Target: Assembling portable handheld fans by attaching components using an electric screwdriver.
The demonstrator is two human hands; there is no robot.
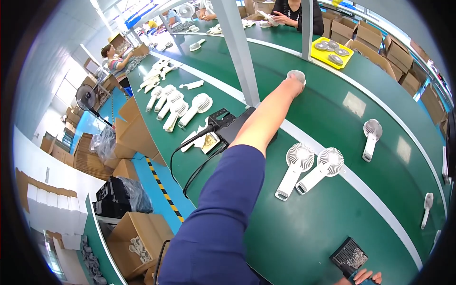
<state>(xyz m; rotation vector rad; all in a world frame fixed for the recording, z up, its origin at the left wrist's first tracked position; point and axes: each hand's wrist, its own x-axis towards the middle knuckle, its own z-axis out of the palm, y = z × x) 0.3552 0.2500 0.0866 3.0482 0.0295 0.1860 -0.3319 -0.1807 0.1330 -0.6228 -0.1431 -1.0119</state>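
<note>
My left arm, in a dark blue sleeve, stretches far across the green conveyor belt point(327, 111). At its end my left hand point(294, 86) is closed on a white handheld fan point(298, 75), whose round grille shows past the hand while its handle is hidden. Low at the right edge of the view, my right hand point(366, 277) wraps round a dark teal tool point(350, 272), perhaps an electric screwdriver. The tool's front end meets the near edge of a black tray point(342, 250) of small screws. Two white handheld fans point(300, 157) point(330, 161) lie side by side between the hands.
Under my forearm sits a black device point(236, 127) with cables. Several white fans point(202, 102) and loose casings lie on the left. More fans point(373, 129) rest on the belt. A grey post point(235, 47) stands ahead, a yellow tray point(319, 53) beyond it. Co-workers sit across and at far left.
</note>
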